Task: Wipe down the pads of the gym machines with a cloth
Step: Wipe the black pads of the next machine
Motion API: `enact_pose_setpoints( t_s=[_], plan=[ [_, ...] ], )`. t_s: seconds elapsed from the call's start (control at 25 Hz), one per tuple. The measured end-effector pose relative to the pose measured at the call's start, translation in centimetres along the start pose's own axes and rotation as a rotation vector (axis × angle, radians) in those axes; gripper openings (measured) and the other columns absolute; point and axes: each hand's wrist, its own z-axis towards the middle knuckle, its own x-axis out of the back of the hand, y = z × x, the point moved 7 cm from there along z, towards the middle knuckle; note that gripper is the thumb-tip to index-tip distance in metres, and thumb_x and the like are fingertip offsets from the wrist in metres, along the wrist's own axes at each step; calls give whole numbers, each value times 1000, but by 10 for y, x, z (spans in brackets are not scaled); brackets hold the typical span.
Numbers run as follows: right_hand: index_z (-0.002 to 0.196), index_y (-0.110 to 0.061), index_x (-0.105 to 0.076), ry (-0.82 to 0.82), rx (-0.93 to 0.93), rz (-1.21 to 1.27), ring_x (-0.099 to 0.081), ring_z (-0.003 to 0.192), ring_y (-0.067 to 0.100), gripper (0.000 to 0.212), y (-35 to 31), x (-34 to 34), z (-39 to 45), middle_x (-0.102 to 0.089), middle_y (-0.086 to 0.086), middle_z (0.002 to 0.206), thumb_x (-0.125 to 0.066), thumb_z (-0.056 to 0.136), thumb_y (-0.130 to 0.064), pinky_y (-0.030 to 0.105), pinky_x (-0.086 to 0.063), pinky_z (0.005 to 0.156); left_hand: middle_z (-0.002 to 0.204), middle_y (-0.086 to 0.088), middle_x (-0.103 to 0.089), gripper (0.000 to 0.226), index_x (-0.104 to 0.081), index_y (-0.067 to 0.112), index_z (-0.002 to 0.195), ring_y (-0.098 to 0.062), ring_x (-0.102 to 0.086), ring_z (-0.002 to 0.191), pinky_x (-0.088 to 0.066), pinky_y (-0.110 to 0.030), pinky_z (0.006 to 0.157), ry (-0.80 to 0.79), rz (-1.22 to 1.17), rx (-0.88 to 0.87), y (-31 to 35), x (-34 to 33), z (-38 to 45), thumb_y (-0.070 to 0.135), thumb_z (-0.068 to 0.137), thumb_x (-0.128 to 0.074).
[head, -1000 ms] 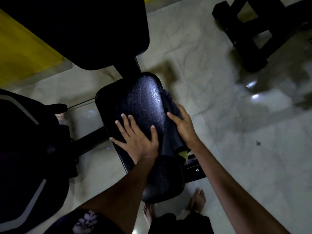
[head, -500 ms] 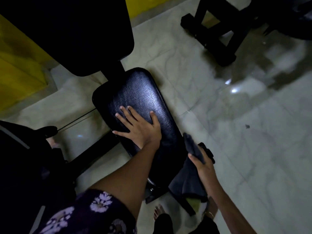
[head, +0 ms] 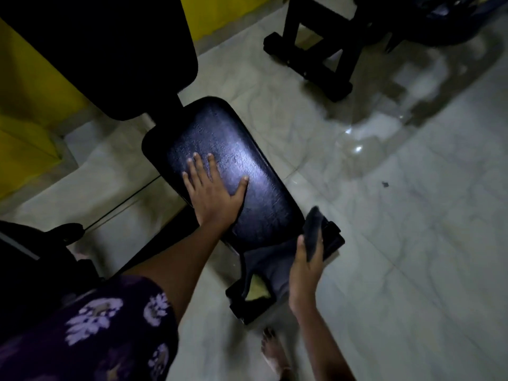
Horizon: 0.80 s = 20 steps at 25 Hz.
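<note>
A black cracked-leather seat pad (head: 236,149) of a gym bench lies in the middle of the view. My left hand (head: 211,193) rests flat on it with fingers spread. My right hand (head: 305,268) grips a dark cloth (head: 313,232) just off the pad's near right corner; part of the cloth hangs down below the pad, with a yellowish patch (head: 257,291) showing. A larger black back pad (head: 110,50) rises behind the seat at the upper left.
A black machine frame (head: 316,61) stands on the pale marble floor at the upper right. A yellow wall (head: 30,86) runs along the left. Dark equipment (head: 30,259) fills the lower left. My bare foot (head: 275,350) is on the floor below.
My right hand has drawn the cloth along the pad's right edge towards me and off its near corner. My left hand stayed flat on the pad. The view has shifted left.
</note>
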Motion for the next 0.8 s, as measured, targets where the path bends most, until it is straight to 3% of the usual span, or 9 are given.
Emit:
enact_pose_setpoints(
  t_s=[0.12,0.24,0.36,0.4,0.44,0.56,0.68,0.72,0.8],
  plan=[
    [137,-16,-46,106,93,-35,-36,134,11,59,5,-3,13,-43,-3,143,-52,86,-43,24,-24,113,157,-15,-11,97,-22,10,149,-27,-4,146,-1,-45,118,25,-29,4,-3,-2,-1,75,77,-24],
    [140,-11,-43,175,63,-57,-35,129,4,67,27,-23,-41,-40,-2,143,-51,85,-48,12,-22,106,157,-13,-13,93,-24,12,148,-27,-6,146,0,-44,118,57,-47,-5,-4,-1,-2,72,79,-33],
    [150,-21,-23,111,-123,-195,-20,143,11,84,108,-37,-55,-20,-7,155,-54,81,-59,34,-26,114,156,-14,-16,91,-27,11,147,-28,-8,146,-2,-45,118,102,-65,-19,-3,1,-3,71,79,-35],
    [151,-25,-18,122,-109,-227,-16,145,14,84,126,-40,-46,-15,-7,157,-53,81,-57,40,-26,114,156,-14,-17,92,-27,11,147,-28,-9,146,-2,-45,118,108,-71,-21,-4,2,-2,72,79,-33],
    [151,-25,-19,158,-88,-195,-18,144,14,82,122,-38,-39,-16,-7,157,-52,82,-56,41,-27,114,156,-14,-18,93,-28,11,147,-28,-9,146,-2,-44,117,111,-76,-20,-5,2,-2,73,78,-31],
    [141,-10,-41,335,48,47,-40,130,7,63,48,-24,-25,-40,-5,140,-53,87,-41,25,-31,109,156,-13,-18,93,-27,12,147,-27,-9,146,-2,-44,117,117,-66,-22,-4,2,-3,73,76,-28],
    [137,-8,-45,271,99,-11,-44,125,13,54,7,-14,-20,-46,4,139,-50,87,-27,14,-26,105,157,-13,-17,91,-27,12,147,-27,-8,146,-1,-44,117,111,-54,-23,-3,0,-1,71,79,-32],
    [137,-9,-46,239,119,-113,-45,123,18,53,0,-13,-29,-47,10,140,-51,87,-27,14,-25,104,157,-13,-16,90,-27,11,147,-27,-7,146,-1,-44,118,106,-52,-20,-4,0,-2,70,80,-35],
    [136,-18,-49,163,191,-359,-45,116,29,51,-6,-10,-50,-48,14,139,-50,89,-36,34,-33,101,157,-13,-15,88,-27,11,147,-27,-6,146,-1,-45,118,109,-60,-16,-3,1,-3,67,81,-39]
  ],
)
